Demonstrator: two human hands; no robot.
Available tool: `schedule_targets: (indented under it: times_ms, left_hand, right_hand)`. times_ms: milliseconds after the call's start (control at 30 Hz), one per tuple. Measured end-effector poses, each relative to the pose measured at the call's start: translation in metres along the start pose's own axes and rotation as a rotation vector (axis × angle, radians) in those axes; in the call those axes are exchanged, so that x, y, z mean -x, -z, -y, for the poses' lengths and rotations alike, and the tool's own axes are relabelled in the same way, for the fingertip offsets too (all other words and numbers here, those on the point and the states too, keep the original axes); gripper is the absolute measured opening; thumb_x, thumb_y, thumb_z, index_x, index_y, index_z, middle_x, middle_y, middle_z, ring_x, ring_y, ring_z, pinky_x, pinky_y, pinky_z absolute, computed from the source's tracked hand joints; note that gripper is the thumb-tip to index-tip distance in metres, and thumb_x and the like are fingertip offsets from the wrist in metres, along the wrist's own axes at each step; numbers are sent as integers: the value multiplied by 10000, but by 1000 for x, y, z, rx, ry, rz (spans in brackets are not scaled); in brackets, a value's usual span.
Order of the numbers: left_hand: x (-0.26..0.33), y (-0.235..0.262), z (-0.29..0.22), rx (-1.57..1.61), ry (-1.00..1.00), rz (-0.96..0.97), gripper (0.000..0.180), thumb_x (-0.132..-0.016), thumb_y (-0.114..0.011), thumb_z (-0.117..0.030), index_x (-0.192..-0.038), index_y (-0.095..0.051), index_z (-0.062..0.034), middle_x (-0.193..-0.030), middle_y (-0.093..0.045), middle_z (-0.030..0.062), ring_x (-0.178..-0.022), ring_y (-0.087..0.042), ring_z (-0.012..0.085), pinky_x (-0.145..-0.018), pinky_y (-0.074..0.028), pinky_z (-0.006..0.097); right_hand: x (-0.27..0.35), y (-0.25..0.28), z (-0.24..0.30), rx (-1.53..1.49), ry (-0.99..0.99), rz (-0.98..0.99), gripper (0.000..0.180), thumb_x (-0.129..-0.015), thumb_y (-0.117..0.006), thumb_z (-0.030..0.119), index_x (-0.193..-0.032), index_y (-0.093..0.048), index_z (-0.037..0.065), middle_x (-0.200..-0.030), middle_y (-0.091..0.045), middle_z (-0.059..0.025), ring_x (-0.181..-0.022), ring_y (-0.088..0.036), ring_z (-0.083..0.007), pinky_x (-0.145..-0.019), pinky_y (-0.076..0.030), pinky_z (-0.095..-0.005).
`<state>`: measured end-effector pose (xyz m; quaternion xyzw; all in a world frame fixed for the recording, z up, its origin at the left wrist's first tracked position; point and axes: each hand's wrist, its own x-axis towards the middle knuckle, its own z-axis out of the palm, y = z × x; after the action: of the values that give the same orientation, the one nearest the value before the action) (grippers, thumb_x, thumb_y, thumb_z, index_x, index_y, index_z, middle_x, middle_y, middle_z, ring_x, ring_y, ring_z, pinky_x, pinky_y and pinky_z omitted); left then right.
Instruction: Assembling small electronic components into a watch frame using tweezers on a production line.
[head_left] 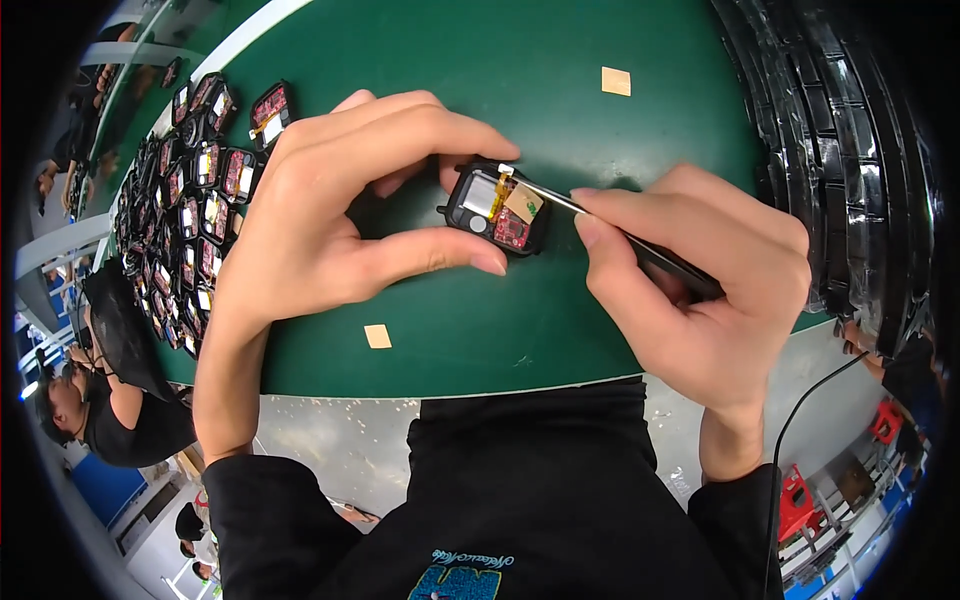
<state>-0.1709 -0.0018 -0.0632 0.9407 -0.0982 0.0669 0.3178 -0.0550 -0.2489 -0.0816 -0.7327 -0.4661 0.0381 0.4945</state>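
Note:
Between its thumb and fingers, my left hand (335, 205) steadies a small black device housing (482, 225) by its edges. Inside the housing are a silver battery-like block, a yellow flex strip, a red circuit board and a tan square piece (522, 203) lying over part of the board. My right hand (715, 275) pinches dark-handled tweezers (655, 255). Their metal tips reach over the housing's upper part, close to a small white piece (506, 170) at the end of the yellow strip; whether they grip it I cannot tell.
Many similar open housings (190, 215) are heaped at the left of the green table (480, 345), with one (271, 112) slightly apart. Two tan squares, one far (616, 81) and one near (377, 336), lie on it. Black plastic trays (840, 150) stand stacked at right. A person (125, 420) sits at left.

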Motion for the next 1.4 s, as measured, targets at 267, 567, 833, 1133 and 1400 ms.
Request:
schedule_targets:
  times_ms: [267,567,833,1133,1400]
  left_hand:
    - [0,1,1,15,35,1,634,-645,-1019,-375,-1143,-813,-41,-915,-738,36,-718,-504,152,-668,-411,297]
    - [-1,5,8,47,-8,13,663,-621,-1023,-390,-1140,-820,-30,-931,-751,42,-703,-502,143,-667,-410,294]
    - [0,7,17,150,-29,74,700,-623,-1022,-417,-1165,-825,-21,-1006,-789,65,-690,-503,113,-673,-401,277]
    - [-2,9,16,148,-24,115,674,-648,-1012,-427,-1162,-830,-30,-993,-778,45,-680,-490,108,-676,-364,280]
    - [-2,8,13,123,-21,104,654,-661,-1004,-431,-1142,-831,-24,-982,-777,41,-683,-504,112,-681,-363,287]
  right_hand:
    - [2,-6,-2,102,103,-79,317,-727,-863,-101,-1023,-870,11,-747,-650,5,-519,-433,-37,-468,-289,-242]
    - [-1,-2,1,65,60,-11,278,-772,-843,-131,-1019,-866,-7,-719,-658,-21,-546,-513,-60,-491,-343,-244]
    - [0,4,2,-73,-68,73,225,-809,-805,-132,-1009,-851,-40,-712,-685,-50,-589,-609,-94,-535,-405,-238]
    - [0,4,1,-53,-59,100,221,-812,-809,-123,-1009,-853,-32,-709,-675,-42,-589,-583,-85,-533,-391,-243]
    - [-1,1,1,-68,-71,89,215,-811,-808,-123,-1001,-851,-32,-702,-661,-34,-583,-573,-81,-531,-382,-242]
